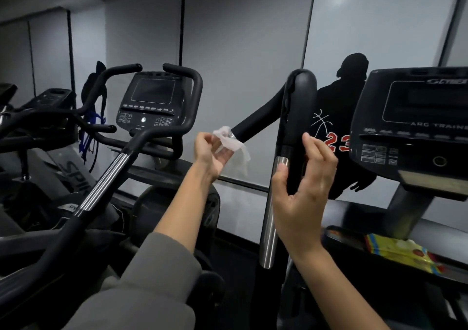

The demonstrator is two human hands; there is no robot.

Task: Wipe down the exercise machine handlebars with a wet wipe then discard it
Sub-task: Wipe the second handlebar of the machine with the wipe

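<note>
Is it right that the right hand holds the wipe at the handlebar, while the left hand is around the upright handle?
No, the hands are swapped. In the head view the left hand pinches the wipe at the end of the handlebar, and the right hand is around the upright handle, its fingers loosely curved about it.

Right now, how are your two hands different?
The left hand pinches a white wipe; the right hand holds no wipe. The left hand is up by the end of the slanted black handlebar; the right hand curls around the upright handlebar, thumb on one side and fingers on the other. The left arm wears a grey sleeve; the right arm is bare. Both are raised in front of the machine.
</note>
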